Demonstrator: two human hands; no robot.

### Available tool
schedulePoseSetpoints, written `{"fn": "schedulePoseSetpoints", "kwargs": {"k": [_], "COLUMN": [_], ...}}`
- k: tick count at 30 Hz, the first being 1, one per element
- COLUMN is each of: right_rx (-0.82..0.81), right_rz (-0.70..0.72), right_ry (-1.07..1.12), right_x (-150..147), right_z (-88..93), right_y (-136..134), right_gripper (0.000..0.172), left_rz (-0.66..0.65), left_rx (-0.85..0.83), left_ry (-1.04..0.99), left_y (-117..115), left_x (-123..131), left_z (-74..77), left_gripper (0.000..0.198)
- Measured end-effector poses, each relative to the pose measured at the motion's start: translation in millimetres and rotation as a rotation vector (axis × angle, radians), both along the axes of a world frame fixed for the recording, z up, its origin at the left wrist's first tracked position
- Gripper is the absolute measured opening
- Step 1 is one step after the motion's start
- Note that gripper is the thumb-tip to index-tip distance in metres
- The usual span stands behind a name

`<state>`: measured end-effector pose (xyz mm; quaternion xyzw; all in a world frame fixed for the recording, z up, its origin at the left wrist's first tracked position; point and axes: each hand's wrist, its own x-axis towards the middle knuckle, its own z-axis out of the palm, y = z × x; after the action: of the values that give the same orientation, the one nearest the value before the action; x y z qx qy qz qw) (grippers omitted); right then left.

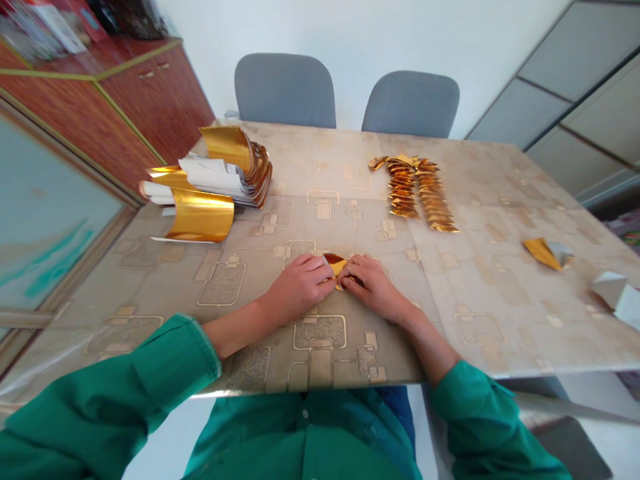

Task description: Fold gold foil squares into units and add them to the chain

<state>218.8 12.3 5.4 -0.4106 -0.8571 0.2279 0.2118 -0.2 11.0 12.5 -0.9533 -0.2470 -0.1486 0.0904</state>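
Note:
Near the front of the table, a small piece of gold foil paper (338,265), partly folded, is held between my two hands. My left hand (306,279) grips its left side, fingers bent and pressed together. On the right side, my right hand (371,283) pinches the paper with thumb and fingers. Much of the paper is hidden under the fingertips. Farther off stand two rows of folded gold paper pieces (403,190). To the left lies a stack of gold-and-white paper sheets (215,177), with a curled gold sheet (203,215) in front of it.
The patterned tablecloth (320,363) covers the table. At right lie a creased gold scrap (543,253) and a white folded paper (617,297). Two grey chairs (285,90) stand behind the table, and a reddish wooden cabinet (150,100) is at the left.

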Motion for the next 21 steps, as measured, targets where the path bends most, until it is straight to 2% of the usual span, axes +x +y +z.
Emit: {"fn": "schedulePoseSetpoints", "kwargs": {"k": [3, 6, 10, 12, 17, 21], "right_rx": [0.006, 0.006, 0.009, 0.02, 0.073, 0.137], "right_rz": [0.015, 0.04, 0.071, 0.085, 0.105, 0.117], "right_ry": [0.022, 0.034, 0.027, 0.028, -0.007, -0.058], "right_x": [1.1, 4.6, 9.4, 10.3, 8.5, 9.3], "right_z": [1.3, 2.8, 4.1, 4.5, 5.1, 5.6], "right_y": [-0.1, -0.2, -0.9, -1.7, -3.9, -3.7], "right_gripper": [0.014, 0.003, 0.023, 0.025, 0.008, 0.009], "left_rz": [0.001, 0.019, 0.058, 0.078, 0.042, 0.018], "left_rx": [0.006, 0.016, 0.043, 0.026, -0.049, -0.086], "left_ry": [-0.004, -0.038, -0.142, -0.187, -0.154, -0.147], "left_y": [3.9, 6.2, 8.5, 8.0, -1.1, -11.5], "left_x": [2.8, 1.5, -1.8, -4.1, -11.5, -15.1], "left_z": [-4.0, -8.9, -13.5, -14.5, -13.7, -11.9], "left_gripper": [0.025, 0.026, 0.024, 0.021, 0.02, 0.021]}}
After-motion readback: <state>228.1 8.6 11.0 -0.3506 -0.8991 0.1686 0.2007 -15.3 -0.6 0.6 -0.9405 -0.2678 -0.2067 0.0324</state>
